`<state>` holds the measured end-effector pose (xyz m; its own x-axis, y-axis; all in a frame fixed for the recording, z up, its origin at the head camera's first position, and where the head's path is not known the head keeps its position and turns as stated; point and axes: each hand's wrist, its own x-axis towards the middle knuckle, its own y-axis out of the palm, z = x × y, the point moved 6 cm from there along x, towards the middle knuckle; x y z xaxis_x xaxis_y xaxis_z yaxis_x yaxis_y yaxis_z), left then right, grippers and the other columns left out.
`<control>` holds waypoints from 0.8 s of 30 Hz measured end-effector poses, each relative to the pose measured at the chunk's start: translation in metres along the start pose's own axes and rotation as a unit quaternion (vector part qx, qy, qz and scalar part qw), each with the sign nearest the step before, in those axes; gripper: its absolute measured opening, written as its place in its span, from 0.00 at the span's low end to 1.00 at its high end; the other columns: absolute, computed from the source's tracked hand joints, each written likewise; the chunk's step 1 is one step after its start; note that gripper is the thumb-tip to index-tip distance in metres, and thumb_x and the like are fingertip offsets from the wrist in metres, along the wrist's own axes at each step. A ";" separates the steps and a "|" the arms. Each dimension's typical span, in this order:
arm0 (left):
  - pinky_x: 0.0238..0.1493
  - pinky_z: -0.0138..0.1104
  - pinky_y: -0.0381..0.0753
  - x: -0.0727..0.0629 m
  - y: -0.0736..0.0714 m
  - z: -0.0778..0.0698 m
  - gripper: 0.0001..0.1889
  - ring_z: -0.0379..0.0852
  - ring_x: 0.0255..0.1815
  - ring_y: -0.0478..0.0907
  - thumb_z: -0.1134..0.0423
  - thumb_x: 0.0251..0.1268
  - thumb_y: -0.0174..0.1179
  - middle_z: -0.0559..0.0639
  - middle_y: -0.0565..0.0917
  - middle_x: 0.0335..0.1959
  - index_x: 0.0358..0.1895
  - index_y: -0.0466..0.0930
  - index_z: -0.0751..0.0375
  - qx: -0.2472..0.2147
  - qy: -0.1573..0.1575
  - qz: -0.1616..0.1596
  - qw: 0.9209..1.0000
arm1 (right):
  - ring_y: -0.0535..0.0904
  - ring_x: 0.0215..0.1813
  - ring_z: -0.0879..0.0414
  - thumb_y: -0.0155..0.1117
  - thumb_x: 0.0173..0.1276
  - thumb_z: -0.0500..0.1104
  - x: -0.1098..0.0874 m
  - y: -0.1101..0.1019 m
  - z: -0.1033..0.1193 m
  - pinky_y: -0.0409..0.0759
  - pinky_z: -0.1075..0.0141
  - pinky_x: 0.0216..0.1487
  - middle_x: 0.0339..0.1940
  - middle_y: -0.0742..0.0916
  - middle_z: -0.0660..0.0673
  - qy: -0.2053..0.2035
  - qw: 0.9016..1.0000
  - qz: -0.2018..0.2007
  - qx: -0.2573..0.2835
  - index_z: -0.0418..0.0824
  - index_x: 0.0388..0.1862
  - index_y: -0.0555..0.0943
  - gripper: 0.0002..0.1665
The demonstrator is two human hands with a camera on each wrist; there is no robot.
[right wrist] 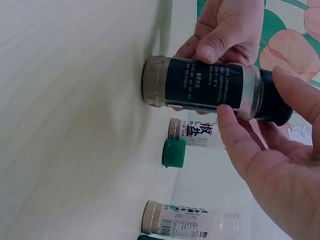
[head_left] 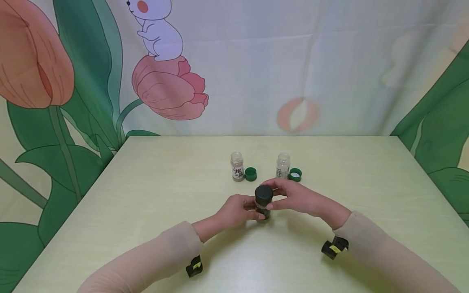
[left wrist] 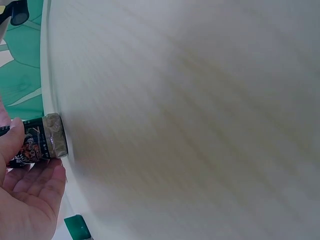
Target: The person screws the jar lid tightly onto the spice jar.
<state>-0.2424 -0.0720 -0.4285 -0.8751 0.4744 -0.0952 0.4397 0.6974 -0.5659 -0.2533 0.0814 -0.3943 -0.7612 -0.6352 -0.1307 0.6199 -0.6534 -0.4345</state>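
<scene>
Okay, nearest first: we have beige sleeves [head_left: 146,260] on both forearms, with a small black device [head_left: 335,247] under each cuff. Past those, both hands are on one jar [right wrist: 205,82], dark label, black cap [head_left: 264,193], upright at mid-table in front of us. Left hand [head_left: 232,211] grips the lower body, thumb on the near side. Right hand [head_left: 298,197] holds it higher, around the cap and upper body. We can't tell whether the base touches the table [head_left: 165,183].

Behind the jar we see two uncapped clear bottles standing upright: left bottle [head_left: 237,169] with a green cap [head_left: 250,174] just beside it on the right; right bottle [head_left: 283,165], partly behind our right hand, with a second green cap [head_left: 295,175] just to its right, white inside. Farthest back: a printed cloth [head_left: 249,73], tulips and a white animal.
</scene>
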 end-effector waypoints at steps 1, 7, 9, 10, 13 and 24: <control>0.69 0.46 0.80 0.000 0.000 0.000 0.19 0.54 0.59 0.87 0.65 0.64 0.71 0.59 0.90 0.52 0.57 0.85 0.66 0.000 0.001 0.000 1.000 | 0.74 0.74 0.36 0.69 0.71 0.39 0.000 0.000 0.000 0.75 0.43 0.73 0.67 0.81 0.35 -0.001 1.000 0.005 -0.001 0.35 0.71 0.72 0.32; 0.69 0.46 0.80 0.000 0.000 -0.001 0.19 0.55 0.60 0.86 0.65 0.64 0.71 0.60 0.89 0.53 0.58 0.85 0.66 0.002 0.000 0.001 1.000 | 0.77 0.71 0.39 0.66 0.73 0.39 -0.002 -0.001 0.001 0.73 0.42 0.74 0.65 0.84 0.35 -0.011 1.000 0.009 -0.010 0.34 0.71 0.73 0.30; 0.69 0.46 0.80 0.000 0.000 -0.001 0.19 0.55 0.60 0.86 0.65 0.64 0.71 0.60 0.89 0.53 0.58 0.85 0.66 0.001 -0.001 0.002 1.000 | 0.78 0.71 0.40 0.66 0.73 0.39 -0.002 -0.001 0.001 0.73 0.42 0.74 0.65 0.84 0.35 -0.009 1.000 0.006 -0.010 0.34 0.71 0.73 0.29; 0.69 0.46 0.80 0.000 0.000 -0.001 0.19 0.55 0.60 0.86 0.65 0.64 0.71 0.60 0.89 0.53 0.58 0.85 0.66 0.000 -0.001 0.002 1.000 | 0.78 0.70 0.40 0.66 0.73 0.38 -0.002 -0.001 0.000 0.73 0.42 0.74 0.65 0.84 0.35 -0.008 1.000 0.005 -0.010 0.34 0.70 0.73 0.29; 0.69 0.46 0.80 0.000 0.000 -0.001 0.20 0.55 0.61 0.86 0.66 0.64 0.70 0.60 0.89 0.54 0.58 0.85 0.66 -0.003 0.000 0.003 1.000 | 0.78 0.70 0.40 0.67 0.72 0.38 -0.001 -0.001 0.000 0.73 0.42 0.74 0.64 0.84 0.35 -0.006 1.000 -0.001 -0.009 0.34 0.70 0.74 0.29; 0.70 0.47 0.79 -0.001 0.000 -0.001 0.20 0.56 0.61 0.85 0.66 0.64 0.71 0.60 0.89 0.54 0.58 0.85 0.66 -0.007 -0.004 0.000 1.000 | 0.78 0.70 0.38 0.69 0.71 0.37 -0.001 0.001 -0.001 0.72 0.40 0.74 0.64 0.84 0.33 0.004 1.000 -0.023 -0.007 0.33 0.67 0.74 0.28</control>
<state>-0.2414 -0.0716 -0.4276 -0.8761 0.4713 -0.1015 0.4430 0.7041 -0.5550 -0.2526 0.0816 -0.3956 -0.7906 -0.6012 -0.1166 0.5812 -0.6766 -0.4521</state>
